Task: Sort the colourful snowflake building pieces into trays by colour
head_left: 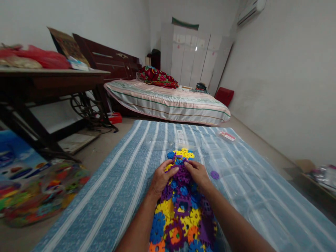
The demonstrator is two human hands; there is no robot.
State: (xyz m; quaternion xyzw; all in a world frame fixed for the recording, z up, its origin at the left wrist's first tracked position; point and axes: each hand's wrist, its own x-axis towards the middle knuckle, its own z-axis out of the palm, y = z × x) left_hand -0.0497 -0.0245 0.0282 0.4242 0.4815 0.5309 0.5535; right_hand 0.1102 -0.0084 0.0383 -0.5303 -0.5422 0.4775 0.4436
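Note:
Several interlocking plastic building pieces point(173, 210) in purple, yellow, blue and orange form a long mass on the bed cover, running toward me. My left hand point(160, 179) curls round the left side of a purple piece cluster point(182, 174), thumb and fingers pressed on it. From the other side my right hand point(198, 174) grips the same cluster, its fingertips near the top. Just beyond the hands lie yellow flower-shaped pieces point(184, 153) and a blue round piece point(170, 155). A single purple disc point(214, 174) rests apart, right of my right hand.
Clear plastic packaging point(236, 171) spreads over the blue striped cover point(126, 175) at right, with a red-and-white packet point(228, 136) beyond. A bag of colourful pieces point(49, 192) sits low at left. Behind are a sewing-machine table point(52, 75) and a bed point(168, 101).

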